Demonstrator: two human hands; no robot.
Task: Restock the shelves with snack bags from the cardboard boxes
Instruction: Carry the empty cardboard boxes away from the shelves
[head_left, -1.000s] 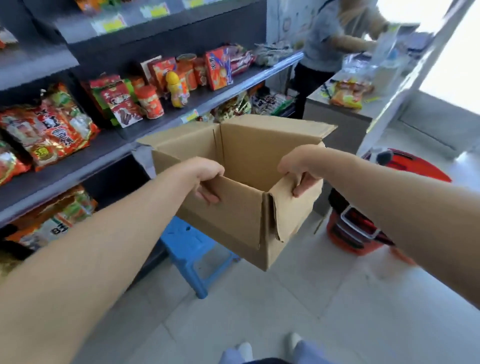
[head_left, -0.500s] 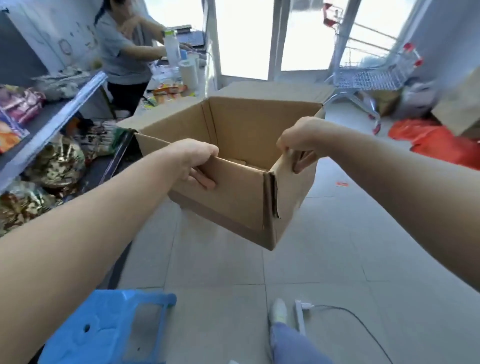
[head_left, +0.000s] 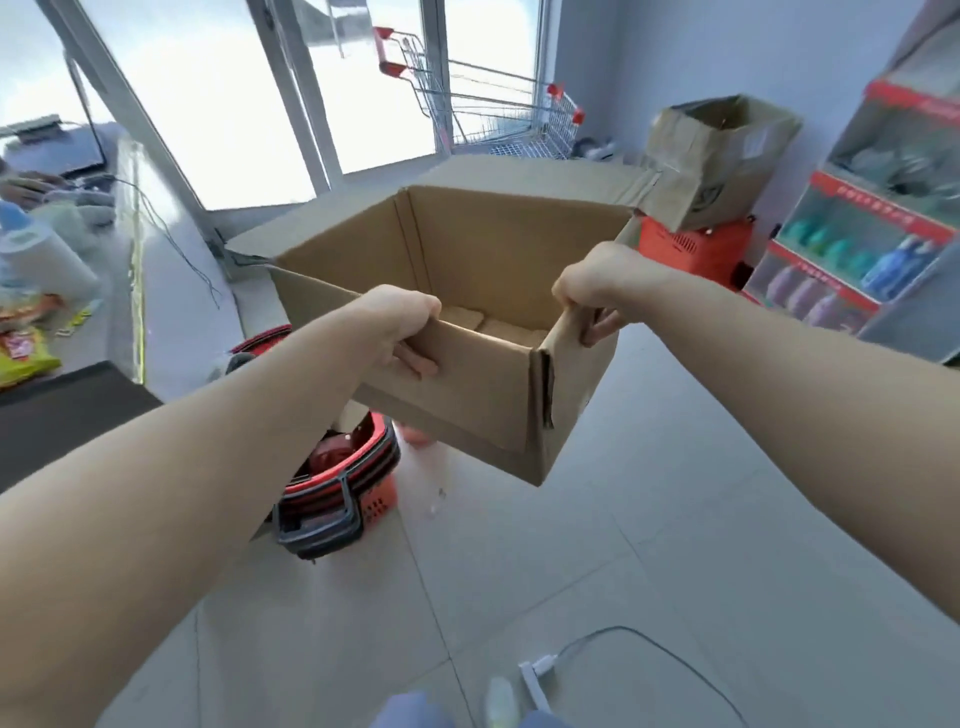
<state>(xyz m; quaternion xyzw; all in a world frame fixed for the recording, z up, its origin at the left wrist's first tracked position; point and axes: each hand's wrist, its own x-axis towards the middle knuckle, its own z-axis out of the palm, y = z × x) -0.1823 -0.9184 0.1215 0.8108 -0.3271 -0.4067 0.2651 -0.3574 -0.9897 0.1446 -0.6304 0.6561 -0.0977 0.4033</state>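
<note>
— Hands?
— Both curled on the cardboard box (head_left: 467, 410): left hand (head_left: 402, 332) over near wall, right hand (head_left: 592, 286) pinching side flap. Held above floor (head_left: 623, 545).
— Around?
— Red basket (head_left: 376, 501) beneath; second box (head_left: 722, 156) ahead.

Brown corrugated cardboard boxes, open-topped: two, namely the near box (head_left: 467, 395) and the far box (head_left: 722, 161). Bare hands: two, the left hand (head_left: 400, 332) and the right hand (head_left: 592, 291). Red plastic shopping baskets: two positions, the floor basket (head_left: 337, 488) and the rear basket (head_left: 696, 249); whether either is a stack cannot be determined. Silver wire shopping trolley (head_left: 498, 119) with red handles: one. White plug adapter (head_left: 535, 673) with cable: one. Red-trimmed display shelf (head_left: 883, 223): one.
</note>
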